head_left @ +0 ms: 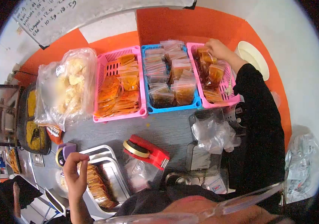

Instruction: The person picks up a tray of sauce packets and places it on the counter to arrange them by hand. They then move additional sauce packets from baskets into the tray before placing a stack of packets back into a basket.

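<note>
My right hand (217,49) reaches to the back of the right pink basket (235,98), its fingers bent at the small bags of brown sauce (216,72); what its fingertips hold is too small to tell. My left hand (76,170) is raised over the left edge of a metal tray (119,175), fingers curled toward the thumb, and I cannot make out anything between them. Inside the tray lies a row of filled sachets (99,186). A blue basket (174,108) of dark-sauce bags and another pink basket (120,118) of orange-sauce bags stand alongside.
A red tape dispenser (154,155) lies mid-table, a purple one (69,149) left of it. Clear plastic bags (211,136) sit on containers at the right. A large bag of pale food (71,86) stands back left. Another person's arm (16,198) shows lower left.
</note>
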Demonstrator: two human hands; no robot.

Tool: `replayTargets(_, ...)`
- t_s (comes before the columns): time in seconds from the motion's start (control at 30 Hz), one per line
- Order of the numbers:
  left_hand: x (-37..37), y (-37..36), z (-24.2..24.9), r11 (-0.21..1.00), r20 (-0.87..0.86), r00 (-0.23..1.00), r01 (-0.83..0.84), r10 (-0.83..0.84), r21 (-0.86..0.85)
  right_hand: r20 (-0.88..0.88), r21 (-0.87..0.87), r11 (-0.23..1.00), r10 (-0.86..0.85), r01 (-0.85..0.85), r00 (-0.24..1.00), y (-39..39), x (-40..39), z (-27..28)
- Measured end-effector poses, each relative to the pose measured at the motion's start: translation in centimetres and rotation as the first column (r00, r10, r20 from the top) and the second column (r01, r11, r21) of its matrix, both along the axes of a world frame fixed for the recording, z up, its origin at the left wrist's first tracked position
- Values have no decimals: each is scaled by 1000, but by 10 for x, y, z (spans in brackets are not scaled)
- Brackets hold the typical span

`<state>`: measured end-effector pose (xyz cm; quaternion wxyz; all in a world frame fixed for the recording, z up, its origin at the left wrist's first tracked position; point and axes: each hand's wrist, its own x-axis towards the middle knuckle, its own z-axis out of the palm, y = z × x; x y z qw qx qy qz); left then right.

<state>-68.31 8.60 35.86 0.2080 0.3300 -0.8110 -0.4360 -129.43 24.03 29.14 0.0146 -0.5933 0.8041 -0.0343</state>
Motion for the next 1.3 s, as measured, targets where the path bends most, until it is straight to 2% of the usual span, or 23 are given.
replayTargets(0.03,0,1,0,1000,5,1000,-1,1,-10,-100,-71,997,-20,13,995,-2,-3,-6)
replayTargets(0.07,0,1,0,1000,11,1000,-2,2,-19,-100,-72,997,-18,11,995,-3,-1,-6)
replayTargets(0.13,0,3,0,999,13,1000,1,-1,-32,-75,33,996,-83,85,994,-4,6,-8)
replayTargets(0.27,1,7,-3,999,-12,1000,-24,23,-38,-6,97,994,-40,41,999,-7,15,7)
replayTargets(0.33,4,7,-4,998,5,1000,-14,14,-62,66,312,937,-188,158,980,-10,18,15)
replayTargets(0.37,6,7,-4,996,23,1000,-5,6,-84,66,307,938,-187,158,980,-7,18,16)
replayTargets(0.43,8,8,-4,997,14,1000,-13,14,-77,56,30,999,38,-40,998,8,22,16)
replayTargets(0.47,9,9,-3,998,7,1000,-19,20,-67,57,28,999,38,-40,998,13,23,16)
replayTargets(0.53,13,9,-4,997,5,1000,-28,28,-67,-150,-147,985,63,-86,987,21,27,17)
replayTargets(0.57,15,9,-5,997,2,999,-38,38,-66,-151,-145,986,63,-85,987,22,30,24)
replayTargets(0.67,18,11,-9,995,5,998,-62,63,-73,-32,-85,996,-32,29,999,27,37,50)
replayTargets(0.7,17,12,-9,996,4,998,-60,61,-73,131,157,981,-133,112,982,29,38,53)
replayTargets(0.73,17,13,-8,996,2,999,-50,51,-77,261,398,906,-265,147,928,31,40,55)
replayTargets(0.77,16,14,-8,996,0,999,-40,40,-82,259,398,905,-267,150,928,38,40,49)
replayTargets(0.83,14,16,-8,997,-18,999,-46,45,-60,120,114,993,-29,15,992,56,42,20)
replayTargets(0.87,14,17,-8,998,-33,998,-54,53,-37,118,113,993,-31,18,993,59,45,9)
replayTargets(0.93,16,17,-6,999,6,1000,-26,26,-42,-178,60,992,-100,112,979,58,52,-5)
replayTargets(0.97,17,17,-5,999,50,999,1,1,-44,-178,57,992,-99,111,979,56,59,0)
replayTargets(1.03,19,18,-5,998,50,999,5,-2,-60,-127,241,946,-191,217,973,52,70,15)
replayTargets(1.07,19,18,-5,997,48,999,11,-7,-74,-124,242,946,-190,216,974,52,70,17)
replayTargets(1.17,22,17,-11,999,7,1000,-16,16,-38,-47,159,974,-157,163,986,53,67,17)
replayTargets(1.23,19,19,-10,1000,17,1000,-11,12,-30,-209,-184,980,38,-77,977,54,67,13)
replayTargets(1.3,16,20,-10,1000,26,1000,-9,10,-27,-222,-184,976,76,-119,972,53,57,3)
